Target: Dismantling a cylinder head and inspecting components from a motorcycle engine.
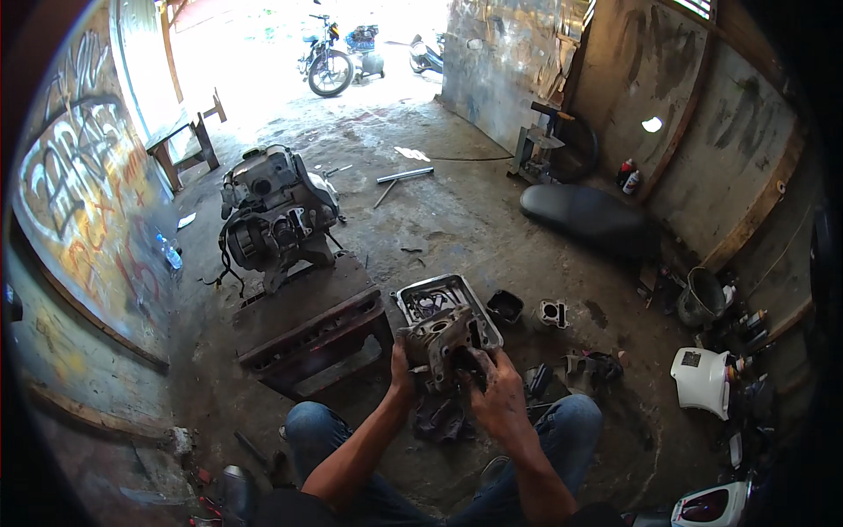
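Metal engine part (432, 335), held between 2 hands (499, 386), both partly closed.

Left hand (400, 371): fingertips hidden behind the metal engine part (436, 336).
Right hand (499, 391): fingertips lost against the part's dark opening.
Tray (490, 323): near left corner covered by the engine part; small pieces (425, 304) inside too small to tell apart.
Right-hand motorcycle (427, 56): partly behind the wall (500, 75) at the floor's (474, 220) far edge, washed out.
White-edged panel (713, 507): cut off, near right corner of the floor.
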A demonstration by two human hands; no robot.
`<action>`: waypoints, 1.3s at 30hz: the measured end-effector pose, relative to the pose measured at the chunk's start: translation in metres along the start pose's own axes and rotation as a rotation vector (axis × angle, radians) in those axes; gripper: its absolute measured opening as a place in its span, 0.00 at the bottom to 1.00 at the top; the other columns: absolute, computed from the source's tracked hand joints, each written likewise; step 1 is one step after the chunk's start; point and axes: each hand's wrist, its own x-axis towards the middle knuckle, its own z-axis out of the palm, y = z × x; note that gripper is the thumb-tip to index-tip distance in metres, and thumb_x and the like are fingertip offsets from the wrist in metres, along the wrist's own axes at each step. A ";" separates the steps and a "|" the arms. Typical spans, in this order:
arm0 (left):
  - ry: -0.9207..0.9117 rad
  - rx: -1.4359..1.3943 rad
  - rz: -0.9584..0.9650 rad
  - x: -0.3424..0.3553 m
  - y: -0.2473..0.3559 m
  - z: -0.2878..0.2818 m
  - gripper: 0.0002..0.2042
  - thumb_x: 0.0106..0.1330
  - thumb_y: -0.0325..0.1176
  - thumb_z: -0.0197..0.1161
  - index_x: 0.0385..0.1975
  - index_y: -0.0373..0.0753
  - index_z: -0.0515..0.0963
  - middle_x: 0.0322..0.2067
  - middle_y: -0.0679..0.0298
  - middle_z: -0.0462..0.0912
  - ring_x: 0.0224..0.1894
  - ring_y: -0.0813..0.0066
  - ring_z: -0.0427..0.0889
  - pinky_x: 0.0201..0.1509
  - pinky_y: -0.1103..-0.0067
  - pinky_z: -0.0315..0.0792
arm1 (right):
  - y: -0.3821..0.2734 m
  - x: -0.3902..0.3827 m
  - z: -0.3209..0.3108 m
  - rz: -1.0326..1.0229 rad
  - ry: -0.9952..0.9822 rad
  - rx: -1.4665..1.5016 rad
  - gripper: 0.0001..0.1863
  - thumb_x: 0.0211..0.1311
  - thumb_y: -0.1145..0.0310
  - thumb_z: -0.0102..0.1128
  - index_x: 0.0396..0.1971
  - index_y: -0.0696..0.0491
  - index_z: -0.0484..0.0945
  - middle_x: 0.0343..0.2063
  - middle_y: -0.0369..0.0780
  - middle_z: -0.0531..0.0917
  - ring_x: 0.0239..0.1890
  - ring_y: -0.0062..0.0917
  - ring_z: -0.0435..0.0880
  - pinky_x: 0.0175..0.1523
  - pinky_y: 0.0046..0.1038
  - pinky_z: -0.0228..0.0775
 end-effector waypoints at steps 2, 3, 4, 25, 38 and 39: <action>0.006 -0.013 0.031 0.008 0.000 -0.010 0.31 0.74 0.56 0.38 0.56 0.31 0.71 0.48 0.54 0.81 0.47 0.64 0.84 0.53 0.70 0.79 | 0.002 0.001 -0.001 -0.029 -0.041 0.011 0.18 0.59 0.69 0.63 0.48 0.61 0.76 0.43 0.52 0.77 0.48 0.48 0.77 0.53 0.42 0.71; -0.013 0.016 0.011 0.011 0.002 -0.014 0.30 0.74 0.54 0.39 0.55 0.30 0.72 0.47 0.53 0.82 0.45 0.64 0.84 0.52 0.70 0.79 | 0.002 0.001 -0.002 -0.042 -0.082 -0.025 0.20 0.61 0.68 0.62 0.49 0.63 0.75 0.44 0.54 0.76 0.48 0.50 0.77 0.54 0.42 0.70; -0.031 0.045 -0.008 0.012 0.003 -0.018 0.29 0.75 0.53 0.39 0.53 0.29 0.73 0.46 0.53 0.82 0.43 0.65 0.85 0.51 0.71 0.80 | 0.002 0.001 -0.002 -0.057 -0.124 -0.061 0.21 0.62 0.67 0.62 0.50 0.64 0.74 0.44 0.55 0.76 0.48 0.51 0.77 0.54 0.43 0.70; 0.024 -0.024 -0.325 0.009 0.023 -0.014 0.24 0.75 0.52 0.44 0.53 0.38 0.74 0.40 0.58 0.84 0.35 0.69 0.86 0.35 0.71 0.84 | 0.013 0.044 -0.007 -0.618 -0.445 -0.527 0.11 0.58 0.67 0.57 0.35 0.58 0.75 0.31 0.45 0.79 0.34 0.37 0.81 0.39 0.37 0.73; -0.183 0.312 -0.058 -0.068 0.061 0.042 0.19 0.71 0.39 0.55 0.58 0.37 0.71 0.49 0.62 0.80 0.47 0.76 0.82 0.47 0.78 0.80 | 0.013 0.056 -0.029 -0.631 -0.672 -0.115 0.21 0.57 0.65 0.63 0.45 0.59 0.67 0.36 0.47 0.76 0.37 0.42 0.81 0.41 0.37 0.75; -0.207 0.348 -0.066 -0.069 0.062 0.045 0.17 0.69 0.32 0.58 0.55 0.34 0.71 0.49 0.62 0.79 0.48 0.77 0.80 0.48 0.79 0.78 | 0.017 0.057 -0.030 -0.649 -0.708 -0.113 0.22 0.56 0.65 0.64 0.45 0.60 0.67 0.35 0.47 0.76 0.37 0.43 0.81 0.41 0.37 0.75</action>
